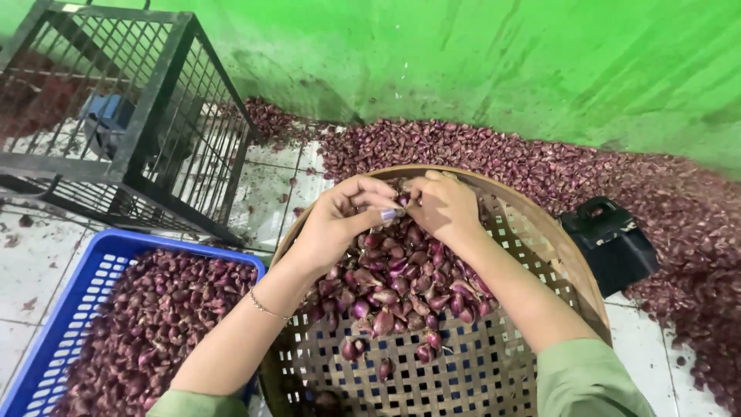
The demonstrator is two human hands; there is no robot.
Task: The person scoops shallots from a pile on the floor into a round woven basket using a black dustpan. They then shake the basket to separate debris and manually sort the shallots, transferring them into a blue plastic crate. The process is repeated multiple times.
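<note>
Both my hands hover over a round woven bamboo tray (540,232) that holds a heap of small purple shallots (401,282). My left hand (343,216) pinches one shallot (388,214) between thumb and fingers. Fingers curled, my right hand (445,205) meets the left at that same shallot, its fingertips touching it. A thin bracelet sits on my left wrist. The far part of the heap is hidden behind my hands.
A blue plastic crate (77,289) full of shallots stands at the lower left. A black wire cage (147,108) stands at the upper left on the white tiled floor. Loose shallots (540,158) are piled along the green wall. A black box (614,243) lies right of the tray.
</note>
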